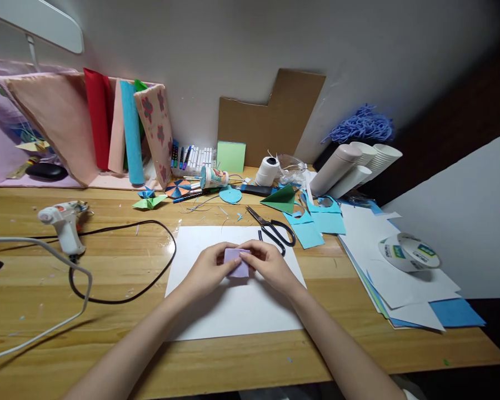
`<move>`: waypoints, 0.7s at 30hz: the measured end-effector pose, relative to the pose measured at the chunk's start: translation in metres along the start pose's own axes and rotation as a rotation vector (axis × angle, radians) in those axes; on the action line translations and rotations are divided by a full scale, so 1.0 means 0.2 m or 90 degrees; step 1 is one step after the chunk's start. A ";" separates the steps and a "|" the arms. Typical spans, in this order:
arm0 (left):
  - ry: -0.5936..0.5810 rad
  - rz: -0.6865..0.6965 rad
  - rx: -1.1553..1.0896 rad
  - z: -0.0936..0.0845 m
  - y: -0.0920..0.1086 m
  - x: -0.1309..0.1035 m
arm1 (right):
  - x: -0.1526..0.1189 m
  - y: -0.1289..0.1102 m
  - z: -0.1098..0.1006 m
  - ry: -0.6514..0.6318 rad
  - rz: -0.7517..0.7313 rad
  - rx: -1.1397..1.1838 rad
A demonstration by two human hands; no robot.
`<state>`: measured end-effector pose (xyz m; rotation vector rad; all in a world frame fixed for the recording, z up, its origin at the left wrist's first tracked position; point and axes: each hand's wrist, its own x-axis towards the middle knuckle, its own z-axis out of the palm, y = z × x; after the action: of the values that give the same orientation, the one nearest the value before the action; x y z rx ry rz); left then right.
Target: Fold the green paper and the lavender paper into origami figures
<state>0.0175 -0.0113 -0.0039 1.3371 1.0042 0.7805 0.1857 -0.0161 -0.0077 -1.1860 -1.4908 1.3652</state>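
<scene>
A small square of light purple paper point(238, 269) is held between my two hands, over a white sheet of paper point(237, 311) lying on the wooden table. My left hand point(210, 268) pinches its left side, thumb on the front face. From the other side my right hand point(271, 265) grips the upper right part, its thumb near the left thumb. The fingers behind the purple paper are partly hidden. Just beyond my right hand, black-handled scissors point(274, 229) rest partly on the white sheet, their blades pointing away to the left.
A hot glue gun point(66, 228) with a looping black cord stands at left. Cut blue paper point(306, 230) and a green folded paper point(281, 200) lie behind the scissors. At right, a tape roll point(408, 253) rests on stacked paper point(412, 289). Brown cardboard point(258, 128) leans on the wall.
</scene>
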 end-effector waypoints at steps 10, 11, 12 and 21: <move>0.172 -0.102 -0.191 0.02 -0.01 0.01 | -0.02 -0.01 0.01 0.137 -0.090 -0.165; 0.164 -0.102 -0.205 0.03 -0.02 0.01 | -0.02 -0.01 0.01 0.142 -0.092 -0.169; 0.155 -0.104 -0.219 0.04 -0.02 0.00 | -0.02 -0.01 0.01 0.148 -0.094 -0.168; 0.083 -0.104 -0.296 0.08 0.00 -0.02 | -0.01 0.00 0.01 0.186 -0.057 -0.101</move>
<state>0.0299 -0.0217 -0.0033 0.8039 0.9472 0.9174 0.1845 -0.0186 -0.0080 -1.3365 -1.4415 0.9800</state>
